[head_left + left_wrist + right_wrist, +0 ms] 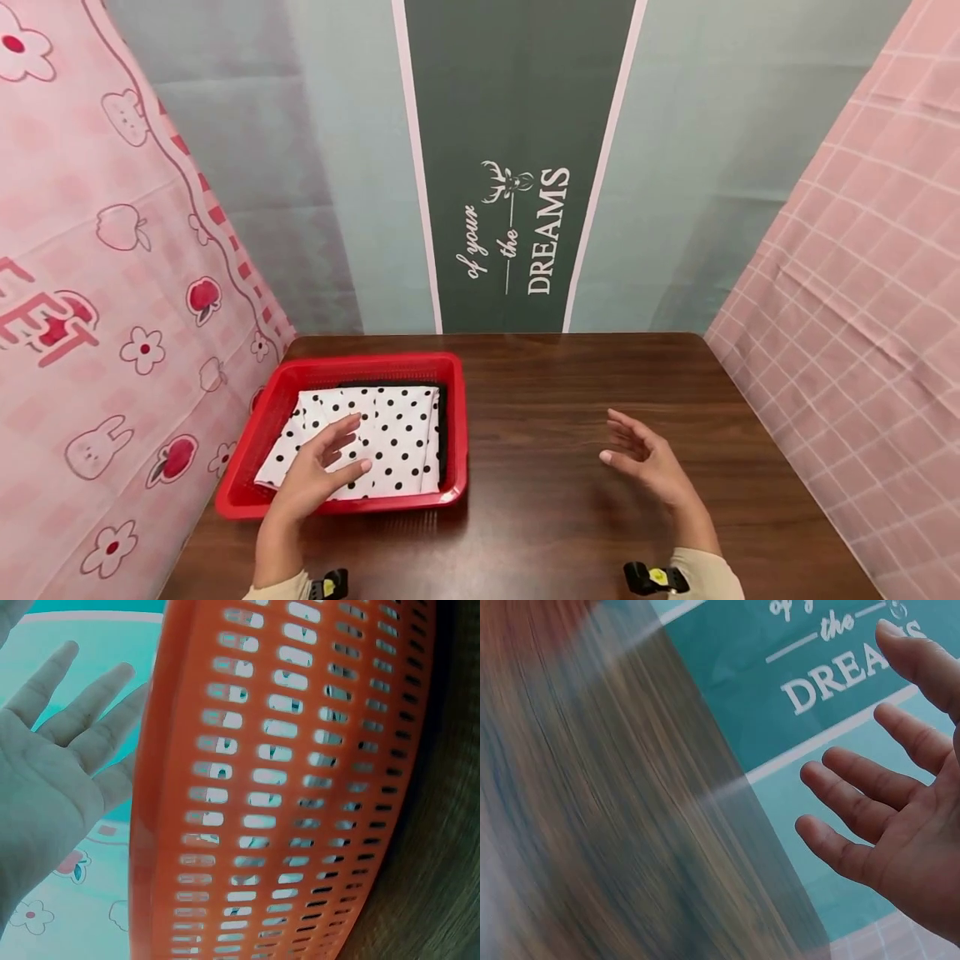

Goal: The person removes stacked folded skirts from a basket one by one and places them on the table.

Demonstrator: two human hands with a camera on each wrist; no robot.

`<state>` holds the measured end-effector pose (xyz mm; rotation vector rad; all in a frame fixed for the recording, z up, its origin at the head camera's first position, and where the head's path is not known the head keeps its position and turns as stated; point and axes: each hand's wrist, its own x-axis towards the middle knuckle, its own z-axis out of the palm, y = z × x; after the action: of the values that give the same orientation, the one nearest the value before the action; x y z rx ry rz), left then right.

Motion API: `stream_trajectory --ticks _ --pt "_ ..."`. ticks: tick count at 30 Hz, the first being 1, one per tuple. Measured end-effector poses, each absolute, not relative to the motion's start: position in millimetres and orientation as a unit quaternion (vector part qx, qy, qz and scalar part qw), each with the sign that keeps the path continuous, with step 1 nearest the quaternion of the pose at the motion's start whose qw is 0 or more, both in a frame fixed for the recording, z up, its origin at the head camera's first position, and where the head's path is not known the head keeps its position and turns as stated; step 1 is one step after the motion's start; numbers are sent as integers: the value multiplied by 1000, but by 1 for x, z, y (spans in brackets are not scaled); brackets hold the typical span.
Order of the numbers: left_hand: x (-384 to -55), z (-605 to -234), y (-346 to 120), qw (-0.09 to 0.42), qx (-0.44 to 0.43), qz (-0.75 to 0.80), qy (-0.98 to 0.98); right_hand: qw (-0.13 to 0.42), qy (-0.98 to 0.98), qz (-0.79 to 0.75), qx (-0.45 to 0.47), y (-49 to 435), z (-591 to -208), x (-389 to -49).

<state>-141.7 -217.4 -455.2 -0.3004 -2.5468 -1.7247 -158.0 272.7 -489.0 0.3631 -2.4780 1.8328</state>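
A red plastic basket [461, 433] with slotted sides stands at the left of the brown wooden table. Inside it lies a folded white cloth with black dots [397, 433], over a black cloth [443, 442] whose edge shows at the back and right. My left hand [318, 471] hovers over the basket's front left, its fingers loosely extended and holding nothing. In the left wrist view, the basket's slotted wall [255, 780] stands beside that hand. Over the right part of the table, my right hand [656, 467] is raised with relaxed, spread fingers and nothing in it.
The wooden table top [540, 500] extends between and beyond the hands. A grey-green curtain [502, 100] with white lettering hangs behind its far edge. Pink printed cloth [135, 275] borders the left side, and pink checked cloth [847, 275] the right.
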Motion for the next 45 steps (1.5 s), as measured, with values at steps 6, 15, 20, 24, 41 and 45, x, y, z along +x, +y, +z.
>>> stream_trajectory --ticks 6,15,20,24,41,45 --pt "-134 -463 -235 37 -58 -520 -852 -12 -769 624 141 245 -495 -159" --pt "-140 -468 -250 39 -39 -506 -861 -27 -751 645 141 222 -493 -165" --pt "-139 -465 -257 42 -21 -498 -866 -40 -741 656 140 205 -493 -169" --pt "-140 -465 -263 40 -11 -499 -865 -55 -730 666 143 195 -493 -172" --pt "-145 -456 -279 35 -16 -495 -868 -90 -736 634 219 160 -458 -182" --pt "-148 -452 -284 8 -1 -493 -870 -105 -739 627 223 147 -445 -183"
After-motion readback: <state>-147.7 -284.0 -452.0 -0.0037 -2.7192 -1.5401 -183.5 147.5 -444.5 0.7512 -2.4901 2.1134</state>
